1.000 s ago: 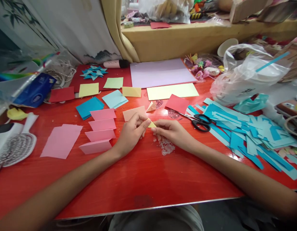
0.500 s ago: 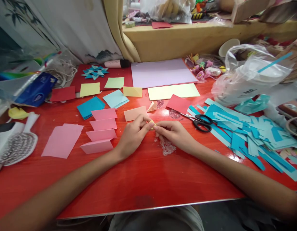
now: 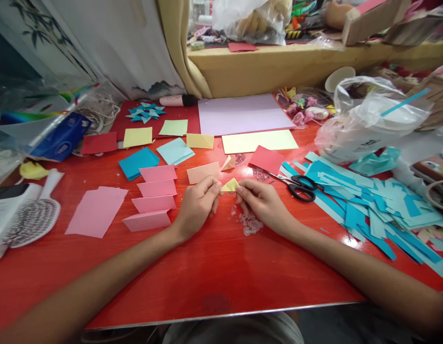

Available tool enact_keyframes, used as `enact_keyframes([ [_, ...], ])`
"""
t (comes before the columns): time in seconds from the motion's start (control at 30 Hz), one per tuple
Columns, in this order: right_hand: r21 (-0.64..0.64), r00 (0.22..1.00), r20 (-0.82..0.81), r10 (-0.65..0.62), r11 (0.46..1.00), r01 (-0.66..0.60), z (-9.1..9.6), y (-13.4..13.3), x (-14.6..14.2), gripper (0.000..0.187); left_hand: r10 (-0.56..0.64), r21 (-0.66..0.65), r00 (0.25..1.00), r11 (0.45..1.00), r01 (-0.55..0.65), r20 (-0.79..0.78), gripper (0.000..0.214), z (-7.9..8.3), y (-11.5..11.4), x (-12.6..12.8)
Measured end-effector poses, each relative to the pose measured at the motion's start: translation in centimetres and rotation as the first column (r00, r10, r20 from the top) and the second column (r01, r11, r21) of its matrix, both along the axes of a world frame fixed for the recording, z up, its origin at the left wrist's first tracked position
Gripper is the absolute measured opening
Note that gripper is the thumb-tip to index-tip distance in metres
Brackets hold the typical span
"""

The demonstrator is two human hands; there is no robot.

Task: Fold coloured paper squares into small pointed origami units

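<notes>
Between my two hands is a small folded yellow paper (image 3: 229,185), held just above the red table. My left hand (image 3: 199,203) pinches its left end between thumb and forefinger. The right end is pinched by my right hand (image 3: 262,198). Just beyond my fingers lie a folded peach paper (image 3: 203,173) and a small folded peach piece (image 3: 228,163). Black-handled scissors (image 3: 300,186) rest to the right, their blades against a red paper square (image 3: 267,159). Left of my left hand stand several creased pink papers (image 3: 157,188).
Blue paper strips (image 3: 372,200) are heaped on the right, before a plastic bag with a cup (image 3: 372,119). Flat pink sheets (image 3: 96,210) and a hairbrush (image 3: 38,215) lie left. Blue folded stars (image 3: 145,112) and a lilac sheet (image 3: 239,114) are at the back.
My hands have drawn slightly apart, and more of the yellow paper shows between my fingertips. The camera view has shifted a little.
</notes>
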State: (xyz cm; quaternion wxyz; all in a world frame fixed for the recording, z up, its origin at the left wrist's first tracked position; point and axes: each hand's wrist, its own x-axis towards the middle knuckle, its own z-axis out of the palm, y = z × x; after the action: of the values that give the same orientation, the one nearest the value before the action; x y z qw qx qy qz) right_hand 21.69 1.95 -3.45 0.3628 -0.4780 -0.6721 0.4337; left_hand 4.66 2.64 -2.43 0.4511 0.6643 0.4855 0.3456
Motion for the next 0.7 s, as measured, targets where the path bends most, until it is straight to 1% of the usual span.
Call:
enact_keyframes([
  [0.07,0.08,0.997,0.074,-0.015,0.997,0.009,0.19,-0.14,0.03,0.03,0.043,0.011,0.999,0.999,-0.044,0.028,0.029,0.19,-0.05,0.1],
  [0.1,0.115,0.995,0.104,-0.009,0.993,-0.003,0.26,-0.21,0.03,0.029,0.035,0.026,0.999,0.999,-0.036,0.02,0.028,0.29,-0.06,0.15],
  [0.17,0.158,0.988,0.154,0.023,0.986,-0.048,0.35,-0.37,0.0,0.025,-0.027,0.053,0.999,0.998,0.029,-0.042,0.028,0.48,-0.07,0.22],
  [0.23,0.18,0.978,0.204,0.05,0.98,-0.087,0.35,-0.5,-0.06,0.023,-0.083,0.06,0.991,0.994,0.089,-0.105,0.03,0.6,-0.07,0.18],
  [0.27,0.187,0.971,0.23,0.061,0.977,-0.106,0.33,-0.54,-0.08,0.023,-0.088,0.059,0.989,0.994,0.096,-0.119,0.031,0.62,-0.06,0.13],
  [0.4,0.205,0.947,0.297,0.121,0.961,-0.187,0.13,-0.46,-0.06,0.026,-0.102,0.04,0.99,0.994,0.106,-0.102,0.034,0.6,-0.02,-0.06],
  [0.53,0.226,0.937,0.318,0.144,0.948,-0.223,-0.05,-0.32,0.14,0.025,-0.158,0.05,0.979,0.985,0.165,-0.127,0.026,0.65,-0.11,-0.06],
  [0.63,0.218,0.94,0.287,0.184,0.943,-0.252,-0.02,-0.29,0.25,0.026,-0.155,0.111,0.975,0.979,0.173,-0.157,0.028,0.66,-0.2,-0.05],
  [0.7,0.186,0.948,0.238,0.211,0.948,-0.257,0.1,-0.26,0.23,0.026,-0.145,0.13,0.977,0.977,0.166,-0.157,0.026,0.57,-0.12,-0.03],
])
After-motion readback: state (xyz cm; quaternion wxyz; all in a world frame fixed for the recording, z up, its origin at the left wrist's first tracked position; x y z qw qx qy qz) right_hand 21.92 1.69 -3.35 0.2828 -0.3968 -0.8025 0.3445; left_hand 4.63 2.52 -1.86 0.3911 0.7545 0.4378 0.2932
